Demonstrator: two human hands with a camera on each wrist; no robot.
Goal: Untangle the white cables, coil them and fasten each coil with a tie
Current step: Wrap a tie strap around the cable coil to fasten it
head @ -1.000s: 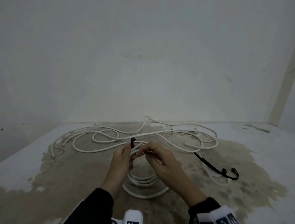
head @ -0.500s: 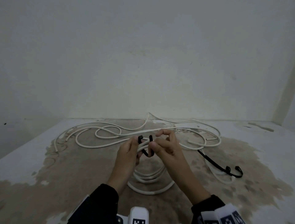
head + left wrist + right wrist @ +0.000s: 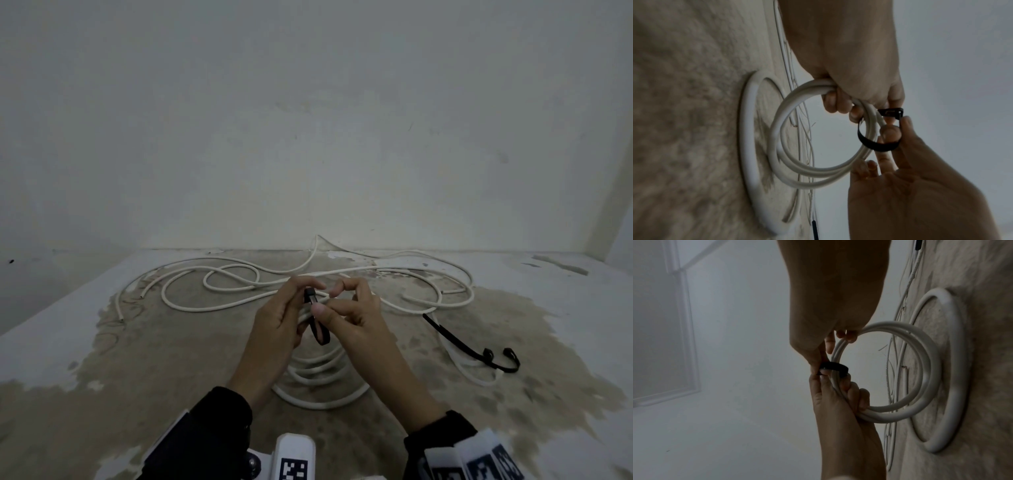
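Observation:
My left hand point(image 3: 301, 303) grips the top of a white cable coil point(image 3: 318, 380), lifted at one side while its lowest loop lies on the floor. A black tie point(image 3: 318, 330) hangs as a loose loop around the gripped strands. My right hand point(image 3: 329, 303) pinches the tie next to its head point(image 3: 891, 112). In the left wrist view the left hand's fingers point(image 3: 835, 104) curl round the coil point(image 3: 797, 172) and the tie's band point(image 3: 875, 145) passes under the strands. The right wrist view shows the tie point(image 3: 835, 367) between both hands, circling the coil point(image 3: 920, 369).
Loose white cables point(image 3: 222, 277) sprawl in tangled loops across the stained floor point(image 3: 154, 359) beyond my hands, up to the wall point(image 3: 308, 137). A second black tie point(image 3: 479, 354) lies on the floor to the right, beside a thin white cable.
The tie went from one end sticking up by the left hand to a loop hanging round the coil's strands. The right hand shifted its pinch up to the tie's head.

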